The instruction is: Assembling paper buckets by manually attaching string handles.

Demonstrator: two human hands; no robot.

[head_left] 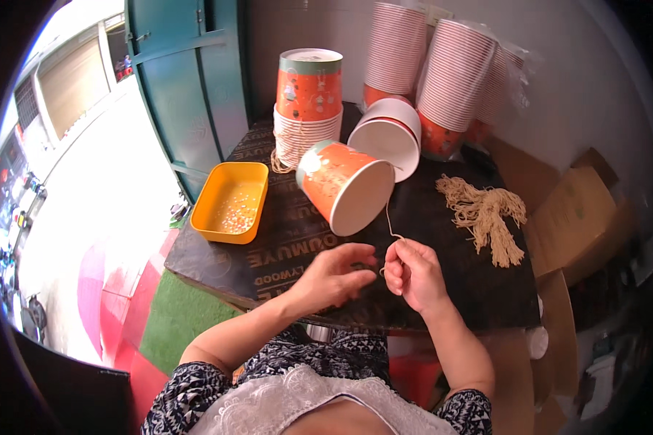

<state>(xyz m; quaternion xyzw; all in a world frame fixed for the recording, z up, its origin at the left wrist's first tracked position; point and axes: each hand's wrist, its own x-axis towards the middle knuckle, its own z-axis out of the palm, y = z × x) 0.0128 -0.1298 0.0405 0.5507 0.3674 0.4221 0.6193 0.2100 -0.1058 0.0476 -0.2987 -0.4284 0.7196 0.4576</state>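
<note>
An orange paper bucket [323, 185] lies on its side in front of me, its white open mouth turned toward my right. From its rim a thin cream cord [389, 216] runs down to my right hand [415, 274], whose fingers are pinched closed on it. Just left of that, my left hand [335, 275] hovers near the table's front edge with thumb and fingers apart, holding nothing. A bundle of cut cords [486, 214] rests on the table at the right. Behind the bucket, other white-mouthed buckets [388, 141] lie tipped over.
A yellow tray [204, 206] with small pale beads stands at the table's left. Upside-down stacked buckets [309, 87] rise behind, with cords beside them. Taller bucket stacks [457, 72], partly in clear plastic, lean by the wall. Cardboard boxes [577, 225] crowd the right; a green door [196, 94] stands back left.
</note>
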